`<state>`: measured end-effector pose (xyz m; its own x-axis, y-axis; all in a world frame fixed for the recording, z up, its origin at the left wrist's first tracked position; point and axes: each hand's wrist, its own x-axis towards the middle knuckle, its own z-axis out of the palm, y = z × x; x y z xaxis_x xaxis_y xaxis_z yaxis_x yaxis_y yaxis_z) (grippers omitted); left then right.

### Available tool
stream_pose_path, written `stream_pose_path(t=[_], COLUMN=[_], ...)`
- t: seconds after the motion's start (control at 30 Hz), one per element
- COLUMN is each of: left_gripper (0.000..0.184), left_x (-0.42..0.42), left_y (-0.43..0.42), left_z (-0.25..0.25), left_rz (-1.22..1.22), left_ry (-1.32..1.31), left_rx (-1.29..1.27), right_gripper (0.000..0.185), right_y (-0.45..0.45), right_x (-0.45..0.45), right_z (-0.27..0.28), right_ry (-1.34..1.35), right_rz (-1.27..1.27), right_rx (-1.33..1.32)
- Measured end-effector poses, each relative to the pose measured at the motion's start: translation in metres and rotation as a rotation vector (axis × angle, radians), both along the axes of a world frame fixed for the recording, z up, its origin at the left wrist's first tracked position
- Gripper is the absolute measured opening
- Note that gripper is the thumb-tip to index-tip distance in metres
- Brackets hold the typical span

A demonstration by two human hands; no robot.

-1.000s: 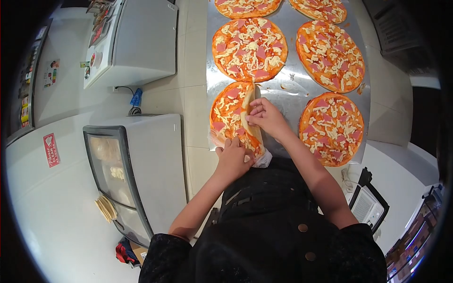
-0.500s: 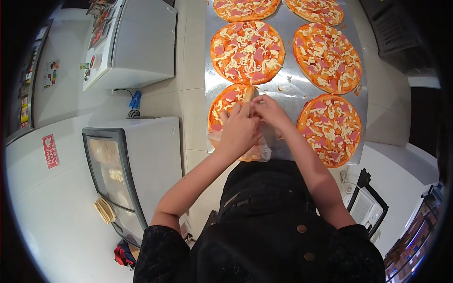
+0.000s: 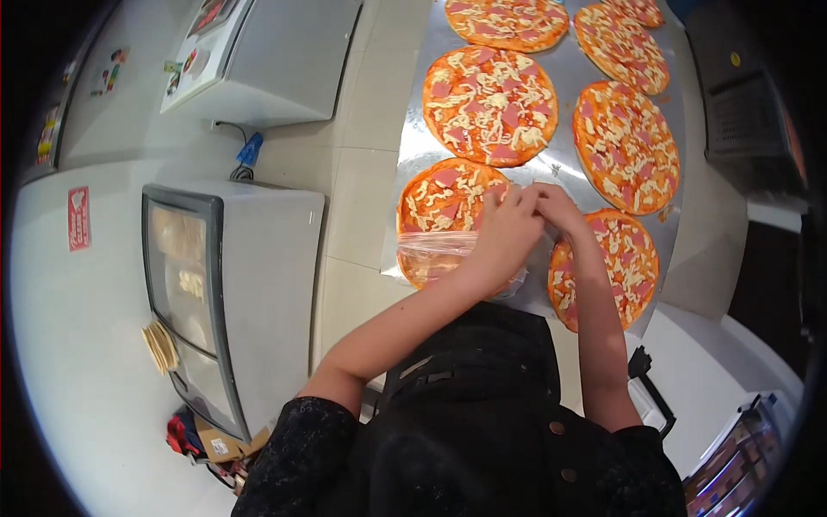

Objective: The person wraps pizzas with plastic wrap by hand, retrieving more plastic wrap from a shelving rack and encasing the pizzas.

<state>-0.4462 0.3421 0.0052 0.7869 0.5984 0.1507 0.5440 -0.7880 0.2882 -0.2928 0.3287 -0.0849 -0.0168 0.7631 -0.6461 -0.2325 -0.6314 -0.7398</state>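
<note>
A round pizza [image 3: 448, 200] topped with pink ham pieces and cheese strands lies at the near left of the metal table. Clear plastic [image 3: 435, 246] covers its near part and runs beneath my left forearm. At the pizza's right edge is my left hand [image 3: 510, 226], its fingers bent and closed. My right hand [image 3: 560, 208] meets it there, fingertips pinched against the left ones. What the fingertips hold is hidden. Past my right wrist lies another uncovered pizza [image 3: 633, 258], partly behind my forearm.
More pizzas, such as this one [image 3: 491, 105] and this one [image 3: 627, 146], lie in two rows on the metal table [image 3: 413, 142]. A glass-topped freezer [image 3: 271, 258] and a white cabinet [image 3: 289, 60] stand left. A dark crate [image 3: 741, 112] stands right.
Both hands have shifted toward the pizza's right edge. The pizza's edge, raised under the fingers before, now looks flatter. The plastic shows more plainly across the near part. The view has turned slightly.
</note>
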Motion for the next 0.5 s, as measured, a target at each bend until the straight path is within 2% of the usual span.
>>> stream_pose_path(t=[0.03, 0.07, 0.1, 0.17, 0.2, 0.23, 0.27, 0.33, 0.37, 0.4, 0.43, 0.5], left_gripper=[0.012, 0.013, 0.015, 0.014, 0.014, 0.015, 0.015, 0.015, 0.016, 0.016, 0.016, 0.016], left_x=[-0.009, -0.024, -0.042, -0.093, -0.117, -0.142, -0.173, -0.212, -0.224, -0.233, -0.231, -0.224], left_y=[0.003, 0.008, 0.015, 0.035, 0.042, 0.047, 0.050, 0.043, 0.037, 0.033, 0.028, 0.021], left_z=[0.012, 0.025, 0.035, 0.022, 0.019, 0.015, -0.004, -0.046, -0.062, -0.069, -0.065, -0.061], left_rz=[0.026, 0.163, 0.298, 0.549, 0.703, 0.857, 0.868, 0.898, 0.829, 0.755, 0.759, 0.712], left_ry=[-0.005, -0.040, -0.079, -0.261, -0.344, -0.429, -0.462, -0.507, -0.541, -0.577, -0.473, -0.451], left_rx=[-0.001, -0.134, -0.268, -0.374, -0.441, -0.508, -0.559, -0.614, -0.759, -0.899, -1.001, -0.994], right_gripper=[0.017, 0.016, 0.016, 0.015, 0.015, 0.016, 0.017, 0.024, 0.025, 0.027, 0.027, 0.031], right_y=[0.001, 0.004, 0.008, 0.018, 0.029, 0.042, 0.055, 0.078, 0.088, 0.098, 0.109, 0.126], right_x=[0.007, 0.010, 0.006, -0.004, -0.013, -0.026, -0.041, -0.082, -0.104, -0.125, -0.141, -0.167], right_z=[-0.002, -0.005, 0.005, 0.037, 0.042, 0.045, 0.050, 0.068, 0.068, 0.065, 0.054, 0.035], right_ry=[-0.227, -0.450, -0.451, -0.756, -0.758, -0.741, -0.720, -0.819, -0.774, -0.724, -0.719, -0.709], right_rz=[0.118, 0.235, 0.261, 0.077, 0.099, 0.138, 0.175, 0.444, 0.536, 0.627, 0.649, 0.968], right_rx=[0.097, 0.201, 0.206, 0.357, 0.364, 0.511, 0.656, 0.811, 0.872, 0.933, 0.943, 1.054])
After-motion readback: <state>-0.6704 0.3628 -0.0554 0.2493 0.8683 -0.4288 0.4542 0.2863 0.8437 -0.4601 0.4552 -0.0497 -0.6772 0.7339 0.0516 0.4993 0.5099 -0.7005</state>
